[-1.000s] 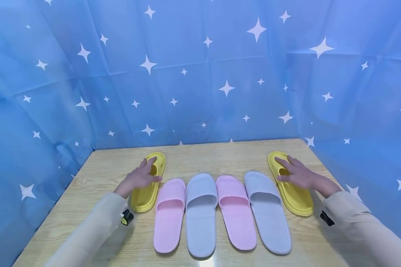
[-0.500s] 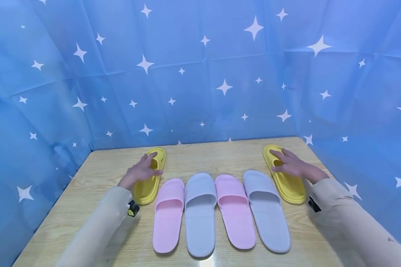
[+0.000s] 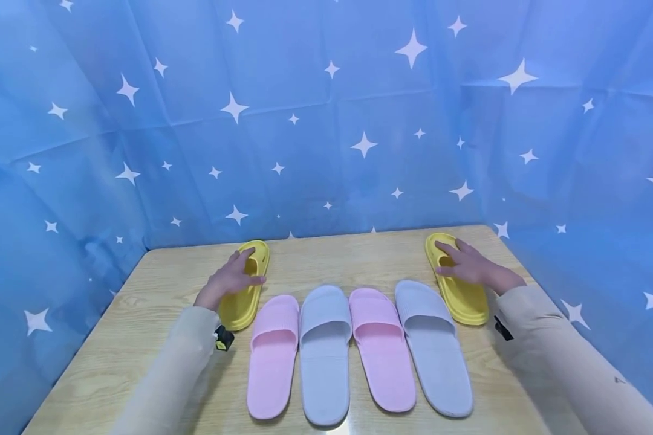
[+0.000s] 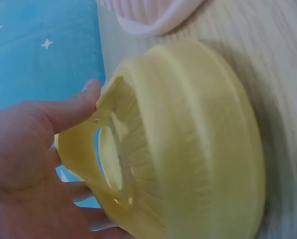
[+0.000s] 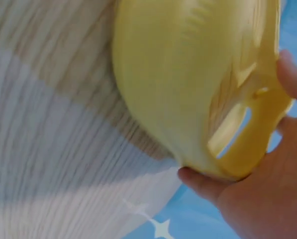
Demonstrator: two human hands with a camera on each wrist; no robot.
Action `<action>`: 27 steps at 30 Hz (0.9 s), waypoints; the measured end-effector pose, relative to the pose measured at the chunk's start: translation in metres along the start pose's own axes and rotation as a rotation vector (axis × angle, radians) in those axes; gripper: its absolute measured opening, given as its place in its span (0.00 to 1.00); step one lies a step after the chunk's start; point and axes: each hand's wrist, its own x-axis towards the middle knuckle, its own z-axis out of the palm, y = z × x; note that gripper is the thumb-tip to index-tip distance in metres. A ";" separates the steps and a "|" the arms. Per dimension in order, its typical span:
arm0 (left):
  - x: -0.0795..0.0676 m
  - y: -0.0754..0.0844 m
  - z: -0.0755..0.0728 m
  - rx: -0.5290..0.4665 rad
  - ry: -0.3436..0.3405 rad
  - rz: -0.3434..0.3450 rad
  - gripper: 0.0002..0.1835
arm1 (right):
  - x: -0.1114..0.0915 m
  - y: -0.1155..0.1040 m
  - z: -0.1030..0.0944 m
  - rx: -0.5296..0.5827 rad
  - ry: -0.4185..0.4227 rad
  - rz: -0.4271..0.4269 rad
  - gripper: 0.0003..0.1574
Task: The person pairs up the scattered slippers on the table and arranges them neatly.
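Observation:
Two yellow slippers lie at the outer ends of a row, toes pointing to the far side. My left hand (image 3: 228,283) grips the left yellow slipper (image 3: 239,307) across its strap, thumb on the inner side and fingers on the outer; the left wrist view shows the thumb (image 4: 71,109) on the strap's edge. My right hand (image 3: 472,267) holds the right yellow slipper (image 3: 464,302) the same way. Its strap opening (image 5: 238,124) shows in the right wrist view, with fingers at both sides of the strap. Each hand partly covers its slipper's strap.
Between the yellow pair stand a pink slipper (image 3: 272,374), a grey-blue slipper (image 3: 324,377), another pink slipper (image 3: 387,374) and another grey-blue slipper (image 3: 441,368), side by side on the wooden table (image 3: 141,350). A blue star-patterned curtain (image 3: 299,145) borders the back and sides.
Both yellow slippers have slid toward the far edge in my hands. The right one has also shifted left, closer to the grey-blue slipper. The middle slippers have stayed put.

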 end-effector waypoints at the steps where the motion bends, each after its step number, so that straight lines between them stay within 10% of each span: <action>1: -0.001 -0.001 0.000 -0.011 -0.005 -0.002 0.49 | -0.001 -0.002 0.000 -0.012 -0.006 0.005 0.53; 27: -0.049 0.018 0.002 0.006 -0.019 -0.106 0.71 | -0.047 -0.032 0.008 0.085 -0.075 0.090 0.73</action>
